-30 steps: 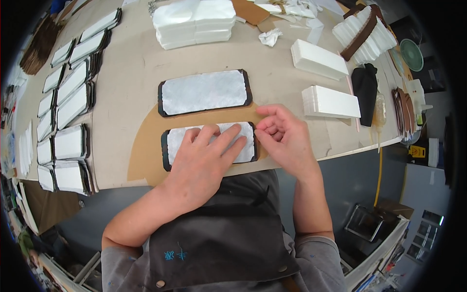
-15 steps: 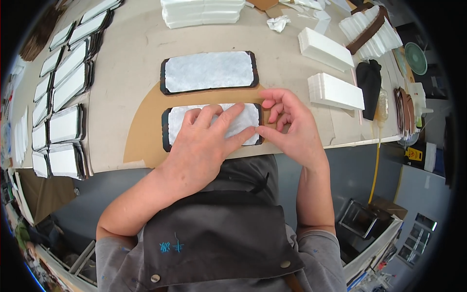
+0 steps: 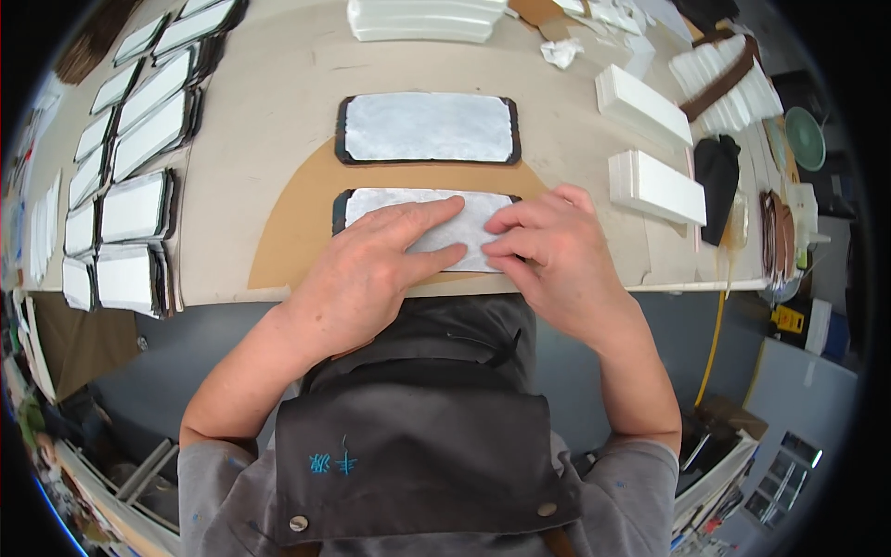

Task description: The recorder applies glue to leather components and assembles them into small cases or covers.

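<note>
Pale worktop (image 3: 269,102), dark-edged panels in stacks (image 3: 139,204) along its left and white strips in piles (image 3: 659,187) at right, an arrangement that seems to leave the middle free for the hands. Near panel (image 3: 469,226), white-faced with a dark border, lies flat at the front edge on a tan sheet (image 3: 288,223), a far panel (image 3: 429,127) just beyond it; left hand (image 3: 367,260) rests open across it, fingers spread, probably to steady it. Right hand (image 3: 561,251) is curled, thumb and fingertips bunched at the panel's right end, likely for close edge work; cannot tell whether they pinch anything.
</note>
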Demonstrator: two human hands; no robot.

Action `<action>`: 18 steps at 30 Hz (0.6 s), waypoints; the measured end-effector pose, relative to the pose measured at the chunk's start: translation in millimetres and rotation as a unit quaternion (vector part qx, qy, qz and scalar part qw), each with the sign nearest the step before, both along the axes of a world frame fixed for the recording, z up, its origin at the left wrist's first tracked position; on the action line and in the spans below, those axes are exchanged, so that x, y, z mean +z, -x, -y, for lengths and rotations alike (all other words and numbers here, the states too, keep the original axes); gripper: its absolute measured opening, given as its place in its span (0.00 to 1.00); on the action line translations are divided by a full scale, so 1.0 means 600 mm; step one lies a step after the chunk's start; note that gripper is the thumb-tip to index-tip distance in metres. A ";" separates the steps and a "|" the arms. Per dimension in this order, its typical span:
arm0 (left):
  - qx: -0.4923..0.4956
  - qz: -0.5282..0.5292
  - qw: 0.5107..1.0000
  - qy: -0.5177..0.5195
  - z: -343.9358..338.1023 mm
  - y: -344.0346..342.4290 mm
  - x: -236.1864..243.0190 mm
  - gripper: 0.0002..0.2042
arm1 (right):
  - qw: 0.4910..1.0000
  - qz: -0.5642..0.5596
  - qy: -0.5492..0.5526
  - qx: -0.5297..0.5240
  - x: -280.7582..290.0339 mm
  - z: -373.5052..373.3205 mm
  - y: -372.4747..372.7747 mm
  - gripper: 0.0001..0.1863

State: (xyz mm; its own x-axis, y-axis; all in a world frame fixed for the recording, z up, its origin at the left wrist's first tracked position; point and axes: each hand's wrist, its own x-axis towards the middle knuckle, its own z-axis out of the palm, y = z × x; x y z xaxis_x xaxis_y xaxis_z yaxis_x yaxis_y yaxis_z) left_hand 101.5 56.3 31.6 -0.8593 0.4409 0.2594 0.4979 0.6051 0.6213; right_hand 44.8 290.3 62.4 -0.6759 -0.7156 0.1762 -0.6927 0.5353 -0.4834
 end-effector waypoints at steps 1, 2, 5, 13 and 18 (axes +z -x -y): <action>-0.004 -0.001 1.000 0.004 0.010 -0.004 0.001 0.16 | 1.000 -0.013 -0.013 0.007 0.005 0.001 0.001 0.10; 0.016 -0.008 1.000 0.004 0.019 -0.006 0.007 0.16 | 0.999 -0.020 -0.013 0.027 0.012 -0.001 0.004 0.10; 0.043 -0.041 0.998 0.021 0.053 -0.019 0.026 0.14 | 1.000 0.016 -0.002 0.004 0.033 0.004 -0.001 0.10; 0.180 -0.081 0.980 0.007 0.081 -0.042 -0.001 0.10 | 0.991 0.062 0.119 0.021 -0.013 0.114 -0.001 0.13; 0.195 -0.069 0.978 0.002 0.086 -0.043 -0.011 0.12 | 0.991 0.070 0.107 0.027 -0.030 0.125 0.000 0.15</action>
